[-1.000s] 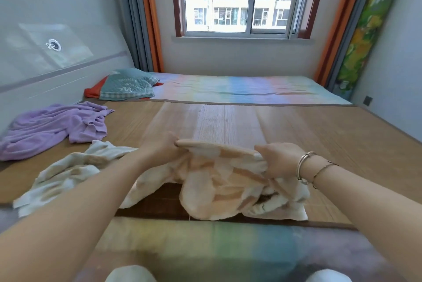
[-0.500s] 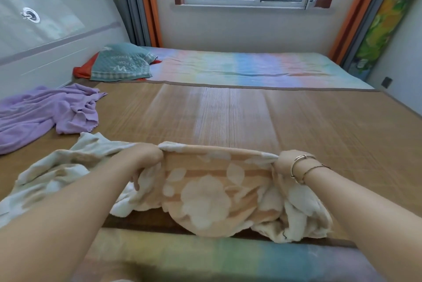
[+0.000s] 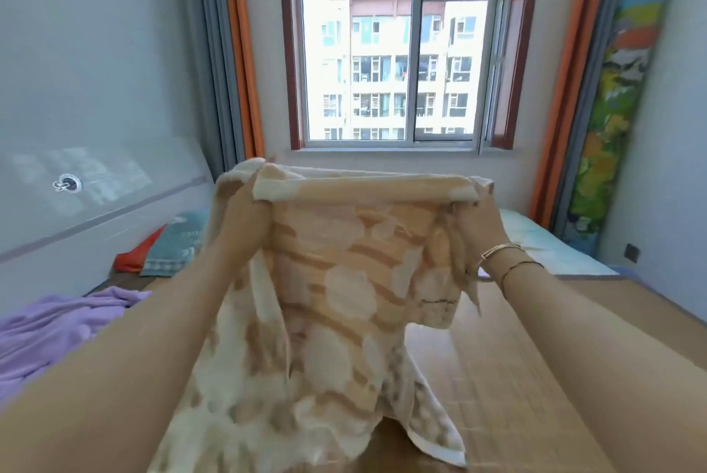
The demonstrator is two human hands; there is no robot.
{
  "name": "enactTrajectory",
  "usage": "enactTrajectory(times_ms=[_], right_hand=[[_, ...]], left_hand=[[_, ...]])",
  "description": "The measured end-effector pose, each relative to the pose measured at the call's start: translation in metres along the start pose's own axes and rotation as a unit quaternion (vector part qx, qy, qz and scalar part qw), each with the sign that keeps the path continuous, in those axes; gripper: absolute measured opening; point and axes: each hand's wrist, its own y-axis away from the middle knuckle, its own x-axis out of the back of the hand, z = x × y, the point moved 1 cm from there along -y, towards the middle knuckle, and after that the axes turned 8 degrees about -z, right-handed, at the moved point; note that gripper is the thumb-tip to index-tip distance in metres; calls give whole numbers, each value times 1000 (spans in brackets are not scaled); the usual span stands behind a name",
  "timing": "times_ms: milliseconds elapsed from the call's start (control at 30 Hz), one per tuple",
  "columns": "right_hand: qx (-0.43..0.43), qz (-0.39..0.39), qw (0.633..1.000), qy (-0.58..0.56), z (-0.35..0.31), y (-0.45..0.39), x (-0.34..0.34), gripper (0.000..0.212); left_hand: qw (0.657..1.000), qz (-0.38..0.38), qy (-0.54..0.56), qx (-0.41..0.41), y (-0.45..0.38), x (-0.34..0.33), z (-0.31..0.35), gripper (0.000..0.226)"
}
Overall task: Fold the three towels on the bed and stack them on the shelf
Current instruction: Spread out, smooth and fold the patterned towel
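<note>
Between both hands' grip [image 3: 245, 212] [image 3: 474, 220], peach towel [image 3: 344, 281] hangs stretched.

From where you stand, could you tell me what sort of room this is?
It looks like a bedroom in an apartment: a wide bed covered with a woven mat, a pillow near the headboard, and a curtained window facing other apartment blocks.
</note>
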Motion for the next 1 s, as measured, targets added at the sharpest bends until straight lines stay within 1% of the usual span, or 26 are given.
enactTrajectory(times_ms=[67, 100, 133, 167, 200, 233, 267, 300, 333, 367, 400, 433, 500, 533, 567, 600, 633, 667, 700, 733, 767, 800, 833, 900, 933, 1000], right_hand=[[34, 2, 996, 88, 5, 8, 10, 45], [26, -4, 992, 121, 15, 14, 13, 50], [12, -25, 987, 158, 26, 27, 14, 50], [-8, -48, 977, 206, 40, 37, 15, 45], [-37, -74, 966, 246, 53, 52, 16, 39], [-54, -93, 943, 315, 68, 68, 14, 34], [-73, -112, 917, 375, 84, 87, 12, 28], [-86, -146, 871, 461, 97, 103, 13, 25], [-133, -194, 840, 488, 113, 122, 13, 24], [-166, -240, 819, 493, 132, 141, 14, 26], [-181, -276, 809, 487, 148, 159, 13, 28], [-206, -315, 789, 485, 157, 180, 11, 28], [-229, -361, 753, 500, 179, 215, 4, 20], [-237, -385, 731, 511, 185, 230, 0, 19], [-237, -402, 710, 527, 194, 245, -4, 24], [-234, -414, 690, 545, 200, 256, -7, 24], [-221, -424, 679, 557, 203, 266, -10, 22], [-192, -430, 683, 558, 208, 277, -12, 26], [-161, -432, 693, 554, 211, 283, -14, 28], [-137, -431, 713, 536, 217, 292, -17, 26], [-122, -428, 731, 518, 218, 297, -18, 21], [-115, -425, 745, 502, 217, 303, -20, 22], [-115, -415, 760, 486, 214, 306, -21, 24], [-151, -405, 785, 444, 213, 315, -22, 30], [-181, -401, 799, 411, 214, 318, -23, 32], [-234, -411, 822, 318, 218, 321, -21, 32]], left_hand=[[999, -26, -22, -33, 4, 8, 2, 33], [995, -39, -72, -48, 8, 13, -4, 36], [984, -52, -155, -69, 18, 18, -15, 36], [963, -67, -245, -89, 23, 24, -31, 36], [941, -87, -314, -93, 31, 27, -46, 42], [926, -120, -357, -39, 44, 31, -61, 52], [900, -148, -411, 14, 60, 35, -83, 57], [860, -183, -473, 65, 73, 39, -99, 50], [808, -232, -532, 104, 95, 41, -122, 38], [766, -269, -570, 130, 117, 43, -145, 33], [729, -303, -598, 140, 139, 44, -164, 35], [699, -330, -614, 160, 163, 42, -179, 34], [677, -362, -612, 190, 203, 35, -199, 19], [668, -377, -607, 209, 221, 31, -206, 16], [652, -397, -607, 221, 239, 27, -214, 17], [630, -416, -617, 225, 254, 25, -219, 20], [617, -424, -625, 219, 266, 23, -225, 24], [614, -431, -622, 225, 278, 20, -231, 27], [630, -431, -606, 225, 285, 16, -235, 29], [654, -427, -582, 225, 291, 9, -236, 30], [687, -418, -551, 220, 294, 1, -236, 31], [723, -410, -516, 207, 297, -9, -234, 31], [751, -407, -483, 192, 298, -20, -231, 29], [785, -414, -425, 180, 305, -45, -228, 25], [794, -421, -398, 184, 308, -57, -228, 25], [797, -442, -367, 188, 315, -78, -229, 33]])
